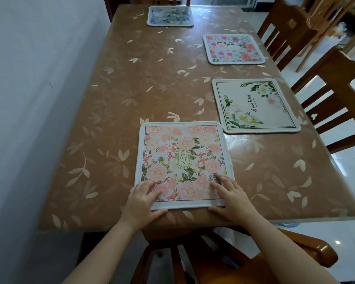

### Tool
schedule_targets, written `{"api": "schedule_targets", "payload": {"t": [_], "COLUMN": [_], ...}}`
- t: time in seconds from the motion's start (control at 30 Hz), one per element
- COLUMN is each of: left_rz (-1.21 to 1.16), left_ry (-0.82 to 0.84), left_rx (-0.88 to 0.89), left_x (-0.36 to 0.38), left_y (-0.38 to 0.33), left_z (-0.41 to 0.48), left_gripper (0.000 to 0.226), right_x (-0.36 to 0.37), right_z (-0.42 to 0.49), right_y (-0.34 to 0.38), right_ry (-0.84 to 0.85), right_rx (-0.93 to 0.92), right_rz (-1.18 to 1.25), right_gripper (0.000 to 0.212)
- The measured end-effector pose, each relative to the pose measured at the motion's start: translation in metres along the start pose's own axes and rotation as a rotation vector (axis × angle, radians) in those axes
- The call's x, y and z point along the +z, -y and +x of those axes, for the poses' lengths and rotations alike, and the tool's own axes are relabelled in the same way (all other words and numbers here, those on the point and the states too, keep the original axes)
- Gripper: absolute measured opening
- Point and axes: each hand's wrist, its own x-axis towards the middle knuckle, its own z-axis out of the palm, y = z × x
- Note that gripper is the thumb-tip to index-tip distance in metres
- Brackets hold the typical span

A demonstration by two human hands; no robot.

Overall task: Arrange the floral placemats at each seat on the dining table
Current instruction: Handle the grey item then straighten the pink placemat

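Brown table covering with pale leaf print (143, 83); plain white wall (29, 99) along its left edge. Carved brown wooden chairs (334, 111) stand along the right side, another wooden chair (275, 261) at the near end. Glossy white tiled floor (348, 177) at right.

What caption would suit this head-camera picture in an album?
Both hands, left hand and right hand, press the pink Garden placemat flat at the near seat; three others already laid.

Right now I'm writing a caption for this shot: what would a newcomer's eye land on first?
Probably the pink Garden placemat at the near edge, with the left hand and right hand flat on its near corners. Next, the Beautiful placemat and the bright floral placemat along the right side.
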Motion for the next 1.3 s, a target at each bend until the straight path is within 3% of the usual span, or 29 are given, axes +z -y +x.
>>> {"api": "schedule_targets", "payload": {"t": [0.43, 0.7, 0.97, 1.3], "left_rz": [-0.051, -0.076, -0.083, -0.066], "left_ry": [0.034, -0.016, -0.022, -0.054], "left_rx": [-0.123, -0.214, -0.288, -0.166], "left_x": [0.007, 0.004, -0.003, 0.005], "left_y": [0.002, 0.002, 0.013, 0.000], "left_z": [-0.002, -0.004, -0.009, -0.024], "left_gripper": [0.071, 0.071, 0.071, 0.059], "right_x": [-0.004, -0.013, -0.003, -0.001], "right_z": [0.011, 0.010, 0.009, 0.006], "right_y": [-0.006, 0.001, 0.010, 0.004], "right_ry": [-0.004, -0.102, -0.073, -0.045], "right_rx": [0.031, -0.001, -0.085, -0.085], "right_rz": [0.221, 0.358, 0.288, 0.105], "right_gripper": [0.089, 0.077, 0.075, 0.077]}}
